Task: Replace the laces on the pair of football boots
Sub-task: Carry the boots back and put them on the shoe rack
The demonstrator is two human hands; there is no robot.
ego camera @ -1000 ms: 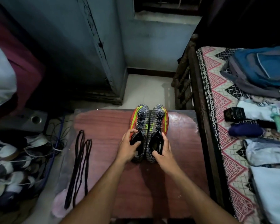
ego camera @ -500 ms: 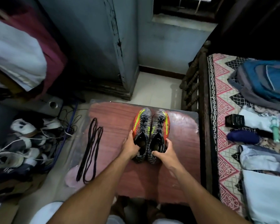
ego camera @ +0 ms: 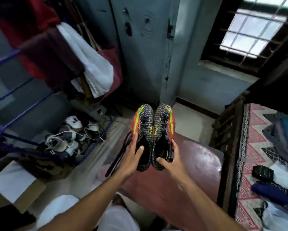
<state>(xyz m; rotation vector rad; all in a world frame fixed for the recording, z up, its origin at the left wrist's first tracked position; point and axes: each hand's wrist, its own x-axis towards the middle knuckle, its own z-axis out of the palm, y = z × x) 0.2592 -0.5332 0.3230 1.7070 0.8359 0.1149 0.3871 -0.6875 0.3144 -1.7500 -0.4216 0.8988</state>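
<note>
Two grey knitted football boots with orange sides and yellow stripes are held side by side above the red-brown table (ego camera: 198, 165), toes pointing away from me. My left hand (ego camera: 130, 158) grips the left boot (ego camera: 144, 129) at its heel, thumb inside the opening. My right hand (ego camera: 172, 161) grips the right boot (ego camera: 163, 127) around its heel and outer side. Both boots carry dark laces. A bundle of loose black laces (ego camera: 121, 154) lies on the table's left part, partly hidden behind my left hand.
A bed with a patterned cover (ego camera: 256, 147) and several items stands at the right, close to the table. A pile of shoes and cables (ego camera: 70, 137) lies on the floor at the left. A blue-grey door (ego camera: 143, 55) and a barred window (ego camera: 251, 29) are ahead.
Both hands have lifted the pair of boots off the table and raised them. The view has tilted up, so the door and window show more.
</note>
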